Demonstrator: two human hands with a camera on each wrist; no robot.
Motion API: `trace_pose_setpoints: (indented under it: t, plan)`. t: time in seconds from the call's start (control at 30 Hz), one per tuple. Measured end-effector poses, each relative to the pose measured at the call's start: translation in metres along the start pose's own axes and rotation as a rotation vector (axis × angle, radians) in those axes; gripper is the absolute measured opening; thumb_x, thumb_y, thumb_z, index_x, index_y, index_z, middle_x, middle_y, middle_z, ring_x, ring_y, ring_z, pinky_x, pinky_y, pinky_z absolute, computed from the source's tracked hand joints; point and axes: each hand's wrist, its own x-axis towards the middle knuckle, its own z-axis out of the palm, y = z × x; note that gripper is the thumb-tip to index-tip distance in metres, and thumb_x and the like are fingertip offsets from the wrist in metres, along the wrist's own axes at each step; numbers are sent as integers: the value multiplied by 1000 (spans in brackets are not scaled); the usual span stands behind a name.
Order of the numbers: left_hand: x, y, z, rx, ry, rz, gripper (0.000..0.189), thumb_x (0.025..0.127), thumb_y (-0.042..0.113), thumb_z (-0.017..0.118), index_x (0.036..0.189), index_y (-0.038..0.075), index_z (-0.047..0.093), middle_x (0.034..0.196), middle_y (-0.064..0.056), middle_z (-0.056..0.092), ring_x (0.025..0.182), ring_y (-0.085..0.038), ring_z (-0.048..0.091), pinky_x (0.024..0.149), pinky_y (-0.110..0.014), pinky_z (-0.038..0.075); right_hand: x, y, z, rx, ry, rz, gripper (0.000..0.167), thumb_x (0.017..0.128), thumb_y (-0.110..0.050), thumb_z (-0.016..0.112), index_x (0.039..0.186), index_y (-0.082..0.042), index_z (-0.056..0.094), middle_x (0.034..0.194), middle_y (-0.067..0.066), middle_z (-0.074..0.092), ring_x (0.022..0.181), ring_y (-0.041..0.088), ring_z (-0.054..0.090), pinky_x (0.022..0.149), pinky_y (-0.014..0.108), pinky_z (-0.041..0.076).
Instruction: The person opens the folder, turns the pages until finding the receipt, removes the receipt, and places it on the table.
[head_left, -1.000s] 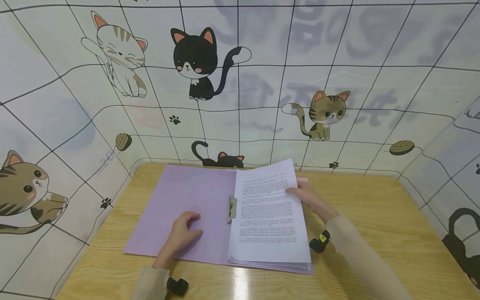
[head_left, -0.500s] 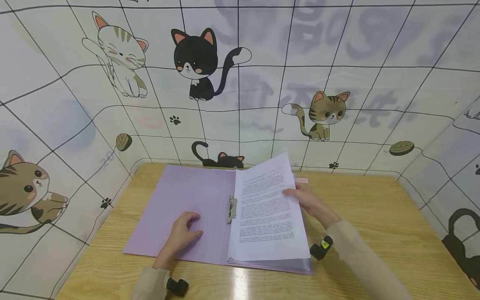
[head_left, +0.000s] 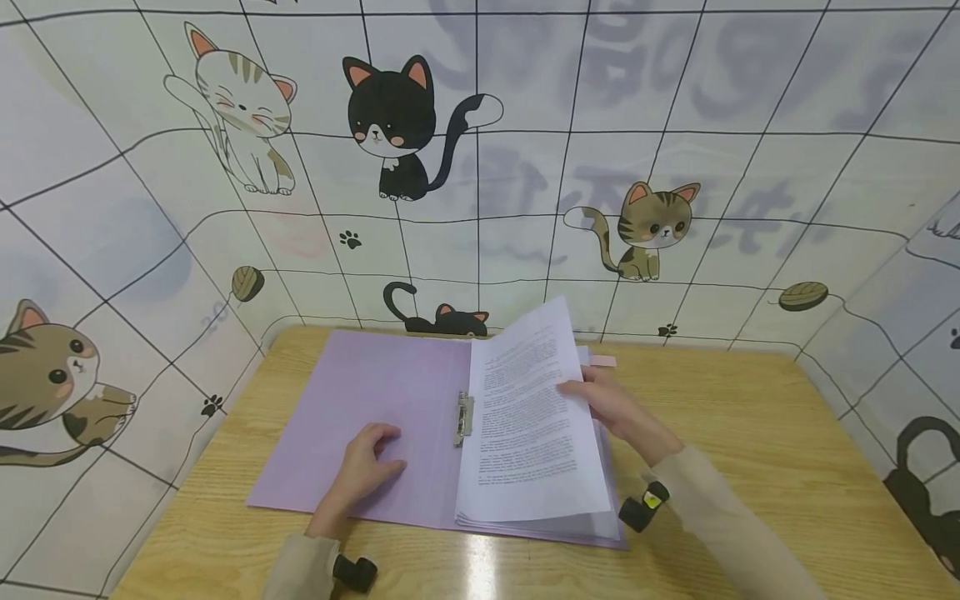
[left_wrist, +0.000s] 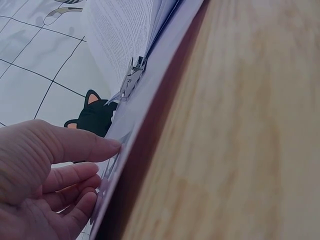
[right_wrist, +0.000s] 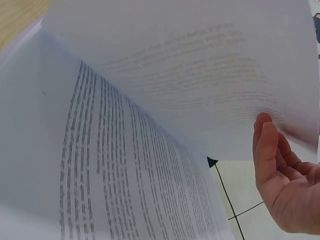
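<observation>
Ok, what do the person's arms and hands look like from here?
Plain beige fabric cuffs the left hand and right hand, as a long left sleeve and right sleeve. Both hands are gloveless. A small blocky black left wrist device matches the right wrist device, which shows a yellow mark. No cables show.
</observation>
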Motion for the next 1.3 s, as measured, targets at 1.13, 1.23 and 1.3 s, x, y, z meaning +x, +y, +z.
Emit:
trace_pose_setpoints:
  t: [1.13, 1.23, 1.3]
  plan:
    - [-5, 11, -7, -39, 13, 57, 43, 72, -5, 73, 111, -10, 56, 110, -20, 60, 105, -35, 56, 90, -44, 47, 23, -33, 60, 192, -151, -64, 51, 92, -12, 49, 138, 6, 35, 115, 16, 55, 91, 20, 61, 78, 32, 51]
    - [-8, 17, -8, -44, 41, 127, 42, 71, -6, 74, 109, -9, 57, 108, -19, 61, 102, -35, 57, 87, -44, 48, 28, -32, 66, 201, -151, -60, 51, 91, -11, 49, 137, 7, 35, 113, 15, 56, 91, 20, 61, 79, 32, 51]
    - [-9, 21, -9, -45, 65, 194, 40, 70, -7, 74, 108, -9, 58, 106, -18, 62, 98, -34, 59, 83, -43, 50, 31, -31, 70, 204, -156, -60, 51, 91, -11, 49, 137, 8, 35, 111, 13, 56, 90, 19, 61, 78, 32, 51]
